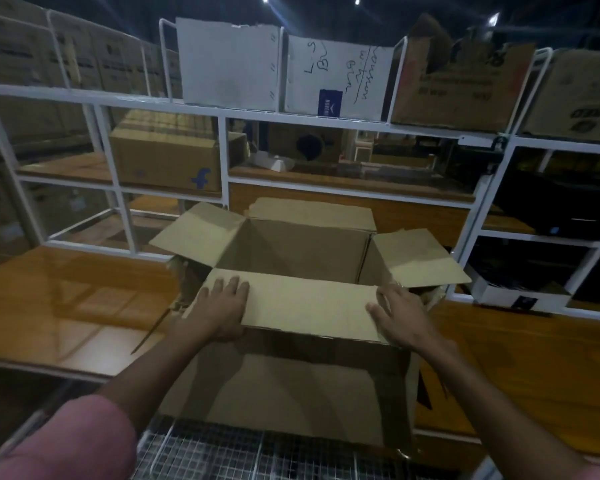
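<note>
The box (pixel 291 382) is sitting open at centre. The left hand (pixel 219 310) is pinching the near flap (pixel 309 303) at its 9 o'clock end, fingers on top and thumb beneath. The right hand (pixel 402 317) is lying flat and spread on the 3 o'clock end, likely so the flap folds down evenly. The box is resting on a glossy table (pixel 66 306), overhanging wire mesh (pixel 222 452) at 6 o'clock. A white rack (pixel 226 161) of cartons (pixel 167 161) is standing at 12 o'clock in a dim storeroom.
</note>
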A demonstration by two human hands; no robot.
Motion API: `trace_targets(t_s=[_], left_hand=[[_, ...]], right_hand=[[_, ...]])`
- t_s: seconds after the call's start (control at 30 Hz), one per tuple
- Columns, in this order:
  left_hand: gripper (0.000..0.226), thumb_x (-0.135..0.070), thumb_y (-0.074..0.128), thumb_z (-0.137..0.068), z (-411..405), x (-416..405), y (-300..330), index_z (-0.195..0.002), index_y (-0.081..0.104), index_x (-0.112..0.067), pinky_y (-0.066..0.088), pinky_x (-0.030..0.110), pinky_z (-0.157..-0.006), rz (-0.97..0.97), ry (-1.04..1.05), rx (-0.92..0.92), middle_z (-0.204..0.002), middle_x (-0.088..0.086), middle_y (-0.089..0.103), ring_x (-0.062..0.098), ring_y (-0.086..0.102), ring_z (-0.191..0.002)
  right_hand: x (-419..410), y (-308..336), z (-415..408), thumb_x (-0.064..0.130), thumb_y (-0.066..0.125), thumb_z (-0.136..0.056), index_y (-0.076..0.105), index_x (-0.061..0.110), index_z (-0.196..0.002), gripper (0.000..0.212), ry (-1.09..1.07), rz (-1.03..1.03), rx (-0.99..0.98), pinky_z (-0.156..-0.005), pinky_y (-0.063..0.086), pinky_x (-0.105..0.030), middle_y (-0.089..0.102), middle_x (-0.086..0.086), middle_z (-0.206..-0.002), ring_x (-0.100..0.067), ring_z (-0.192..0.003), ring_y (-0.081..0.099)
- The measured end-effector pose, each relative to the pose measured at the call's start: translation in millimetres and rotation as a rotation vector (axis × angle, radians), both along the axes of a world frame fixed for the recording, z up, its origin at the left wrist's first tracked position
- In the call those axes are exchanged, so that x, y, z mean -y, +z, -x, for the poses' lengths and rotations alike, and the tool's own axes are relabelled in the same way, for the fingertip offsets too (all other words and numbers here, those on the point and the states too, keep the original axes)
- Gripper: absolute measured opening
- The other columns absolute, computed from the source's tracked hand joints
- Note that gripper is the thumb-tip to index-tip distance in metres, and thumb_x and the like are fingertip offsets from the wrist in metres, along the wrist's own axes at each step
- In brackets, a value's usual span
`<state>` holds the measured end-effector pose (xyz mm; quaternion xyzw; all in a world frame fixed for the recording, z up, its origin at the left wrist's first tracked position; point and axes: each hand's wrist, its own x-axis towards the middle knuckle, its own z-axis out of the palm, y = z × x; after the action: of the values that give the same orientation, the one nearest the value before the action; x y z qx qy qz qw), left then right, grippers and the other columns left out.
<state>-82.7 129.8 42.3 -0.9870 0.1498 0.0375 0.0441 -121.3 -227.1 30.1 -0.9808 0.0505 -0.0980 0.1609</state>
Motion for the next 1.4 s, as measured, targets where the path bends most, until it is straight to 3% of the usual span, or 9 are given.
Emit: trace_targets(t_s=[0.1,0.23,0.33,0.47,0.6,0.73,0.97,1.2,1.4], left_hand=[[0.098,-0.047,0.059,-0.093,6,7,-4,-0.16,-0.005,-0.012,0.006,0.06,-0.121,0.067,0.01,-0.031,-0.168,0.012,-0.011,0.033,-0.008,-0.155],[0.107,-0.062,0.056,-0.091,16,38,0,-0.16,-0.013,-0.017,-0.007,0.058,-0.12,0.083,-0.136,-0.143,-0.166,0.007,-0.023,0.029,-0.019,-0.153],[0.094,-0.067,0.046,-0.094,24,83,1,-0.162,0.001,-0.021,-0.003,0.055,-0.122,0.254,-0.268,-0.098,-0.169,0.003,-0.011,0.025,-0.012,-0.155],[0.073,-0.055,0.044,-0.099,37,160,-1,-0.16,0.019,-0.022,0.004,0.049,-0.125,0.404,-0.466,0.13,-0.17,0.002,0.002,0.023,-0.006,-0.155],[0.068,-0.048,0.047,-0.097,49,248,-4,-0.156,0.03,-0.018,0.013,0.052,-0.124,0.508,-0.653,0.25,-0.168,0.007,0.014,0.028,0.0,-0.155],[0.073,-0.048,0.053,-0.096,58,343,-5,-0.158,0.025,-0.021,0.006,0.054,-0.124,0.463,-0.737,0.257,-0.169,0.007,0.004,0.029,-0.007,-0.155],[0.076,-0.048,0.055,-0.096,90,508,-4,-0.159,0.021,-0.021,0.004,0.056,-0.124,0.404,-0.922,0.191,-0.169,0.008,0.001,0.031,-0.009,-0.154],[0.076,-0.049,0.052,-0.097,133,646,-20,-0.159,0.018,-0.021,0.003,0.054,-0.124,0.406,-1.043,0.139,-0.169,0.005,0.0,0.031,-0.009,-0.154],[0.076,-0.05,0.051,-0.098,148,730,-24,-0.159,0.015,-0.023,-0.003,0.053,-0.122,0.438,-1.094,0.089,-0.169,0.006,-0.003,0.031,-0.01,-0.154]], right_hand=[[0,-2,3,0.059,0.038,-0.097,0.047,0.025,-0.14,0.055,0.024,0.003,-0.006,-0.11,0.039,-0.054,0.037,-0.007,-0.156,-0.033,-0.141,0.036],[4,-5,8,0.071,0.023,-0.089,0.044,0.03,-0.138,0.067,0.054,-0.016,-0.021,-0.11,0.038,-0.057,0.03,-0.006,-0.16,-0.033,-0.145,0.031],[8,-6,16,0.069,0.028,-0.094,0.042,0.031,-0.143,0.063,0.083,-0.051,0.036,-0.115,0.032,-0.055,0.027,-0.003,-0.163,-0.03,-0.15,0.024],[33,-1,33,0.06,0.038,-0.101,0.037,0.026,-0.152,0.061,0.003,-0.102,0.171,-0.122,0.018,-0.048,0.024,-0.003,-0.165,-0.025,-0.153,0.015],[93,6,57,0.072,0.026,-0.095,0.043,0.019,-0.149,0.077,-0.088,-0.124,0.294,-0.119,0.024,-0.045,0.036,-0.006,-0.159,-0.026,-0.148,0.027],[164,4,94,0.073,0.027,-0.094,0.043,0.016,-0.147,0.08,-0.253,-0.106,0.357,-0.117,0.03,-0.049,0.038,-0.009,-0.157,-0.03,-0.146,0.031],[299,-4,174,0.077,0.023,-0.089,0.04,0.012,-0.15,0.091,-0.545,-0.06,0.329,-0.117,0.028,-0.05,0.035,-0.013,-0.159,-0.034,-0.147,0.03],[419,-25,261,0.075,0.028,-0.093,0.048,0.01,-0.144,0.085,-0.728,-0.024,0.324,-0.112,0.035,-0.052,0.043,-0.016,-0.152,-0.037,-0.139,0.039],[496,-39,296,0.074,0.025,-0.096,0.042,0.016,-0.149,0.08,-0.84,0.012,0.252,-0.115,0.031,-0.051,0.037,-0.012,-0.158,-0.032,-0.146,0.032]])
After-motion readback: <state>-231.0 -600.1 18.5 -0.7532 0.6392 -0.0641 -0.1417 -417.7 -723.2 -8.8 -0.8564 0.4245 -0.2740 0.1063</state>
